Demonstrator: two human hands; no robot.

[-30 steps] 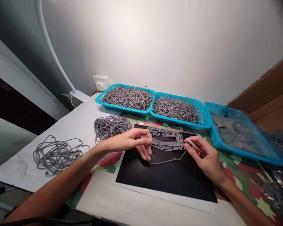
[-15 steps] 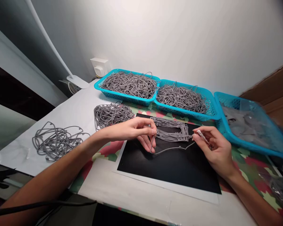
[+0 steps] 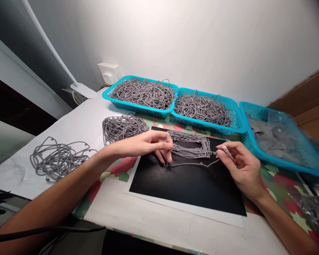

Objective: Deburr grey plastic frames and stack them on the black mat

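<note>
A thin grey cord loop (image 3: 187,164) with small nubs hangs between my two hands, above a black mat (image 3: 186,189). My left hand (image 3: 159,146) pinches its left end, fingers curled. At the right end my right hand (image 3: 240,161) is closed on the cord with thumb and forefinger. A small whitish strip (image 3: 227,151) also sticks out of the right fingers; I cannot make out what it is. Just behind the hands, a stack of similar grey loops (image 3: 188,153) lies in a rough rectangle on the mat, its left end partly hidden by my left hand.
A tangled grey pile (image 3: 123,128) lies behind my left forearm, a looser one (image 3: 57,159) to the left on white paper. Along the wall stand two blue baskets (image 3: 142,109) of grey cords and a blue basket (image 3: 284,161) with plastic bags. A lamp base (image 3: 83,90) stands back left.
My left hand has drawn its fingers closer together, and the cord between the hands hangs a little straighter. My right hand keeps its grip; the whole view has shifted slightly.
</note>
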